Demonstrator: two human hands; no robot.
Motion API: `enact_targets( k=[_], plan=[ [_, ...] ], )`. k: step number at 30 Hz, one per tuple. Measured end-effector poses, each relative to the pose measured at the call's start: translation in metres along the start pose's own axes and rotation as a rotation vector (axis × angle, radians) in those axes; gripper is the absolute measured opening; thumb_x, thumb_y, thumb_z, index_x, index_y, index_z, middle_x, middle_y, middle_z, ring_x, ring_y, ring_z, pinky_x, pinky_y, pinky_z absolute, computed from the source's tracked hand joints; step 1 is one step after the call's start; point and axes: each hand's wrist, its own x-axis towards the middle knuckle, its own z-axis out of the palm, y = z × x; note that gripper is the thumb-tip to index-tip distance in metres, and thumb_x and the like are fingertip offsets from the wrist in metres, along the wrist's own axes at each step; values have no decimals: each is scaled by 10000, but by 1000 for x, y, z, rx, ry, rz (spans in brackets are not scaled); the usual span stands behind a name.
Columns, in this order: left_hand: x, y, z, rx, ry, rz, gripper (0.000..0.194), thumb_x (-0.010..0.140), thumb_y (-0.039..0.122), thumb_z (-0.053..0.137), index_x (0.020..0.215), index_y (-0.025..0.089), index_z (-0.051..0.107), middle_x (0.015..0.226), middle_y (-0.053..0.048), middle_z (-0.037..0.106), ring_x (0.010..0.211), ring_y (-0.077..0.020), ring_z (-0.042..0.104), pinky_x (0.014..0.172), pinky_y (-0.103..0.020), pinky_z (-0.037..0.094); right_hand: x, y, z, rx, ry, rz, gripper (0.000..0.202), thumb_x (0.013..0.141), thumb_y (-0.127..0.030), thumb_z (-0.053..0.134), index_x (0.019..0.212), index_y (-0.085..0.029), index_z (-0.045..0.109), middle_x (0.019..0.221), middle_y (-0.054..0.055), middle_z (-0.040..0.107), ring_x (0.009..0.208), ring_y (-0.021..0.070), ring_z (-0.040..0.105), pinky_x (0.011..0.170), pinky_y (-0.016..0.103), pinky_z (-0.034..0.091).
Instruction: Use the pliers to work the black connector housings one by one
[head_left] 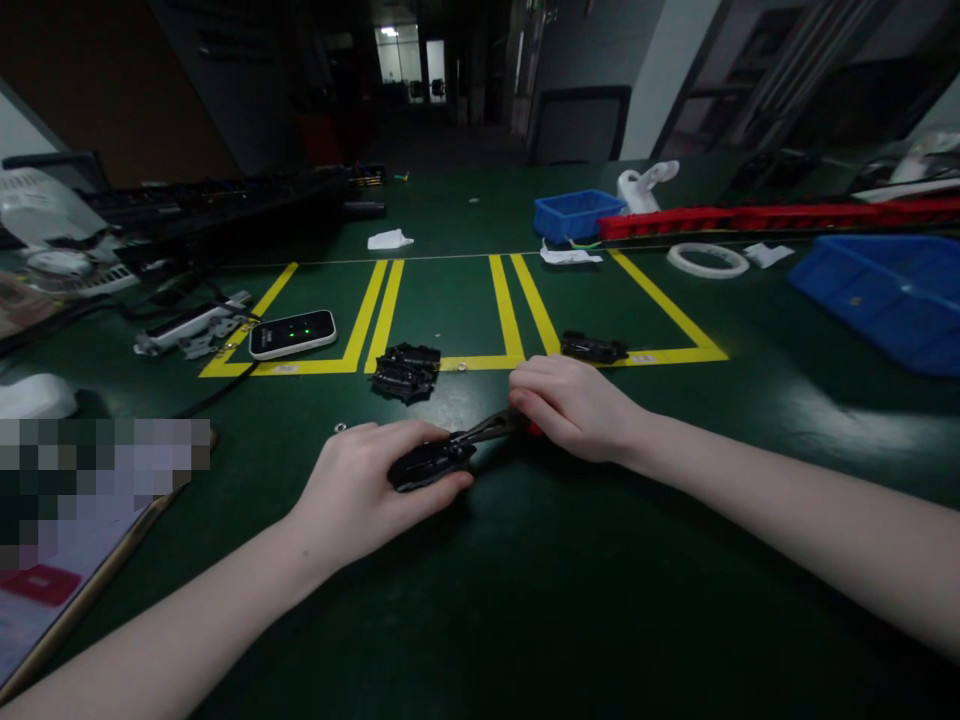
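The left hand (pixel 367 480) grips a black part (pixel 431 462) above the table (pixel 525 600), apparently to steady it against the pliers (pixel 491 428). The right hand (pixel 574 405) clasps the pliers' handles, likely for control, with their tip at the part.

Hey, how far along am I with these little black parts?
Partway, perhaps. In hand: your left hand grips one black part, with a plier-like tool in your right hand at its end. The cluster of black parts and the lone black part lie by the yellow tape; I can't tell which are done and which are left.
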Motion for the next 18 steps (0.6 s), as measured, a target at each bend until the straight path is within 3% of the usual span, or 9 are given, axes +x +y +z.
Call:
enact_targets(
  k=[6,11,18],
  plan=[
    [4,2,-2,-96,-59,-56,310,892,478,669,1061,219,690,941,-17,758,767,-174,697,631,-275,508,0,2,0,2,3,-9,326,974,-429,549,818,-144,576,752,-18,554,696,99,535,701,283,493],
    [5,-1,-1,-124,13,-15,335,880,428,711,1146,233,649,1067,-26,743,906,-187,705,751,-313,570,-1,3,0,14,16,-2,327,983,-426,530,821,-145,573,757,-15,554,700,100,534,697,280,489],
    [4,0,0,-117,24,7,345,906,413,681,1195,229,642,1139,-44,669,986,-204,662,852,-386,574,-1,5,0,-1,33,2,302,980,-409,543,855,-139,591,773,-12,569,713,101,551,703,283,503]
  ],
)
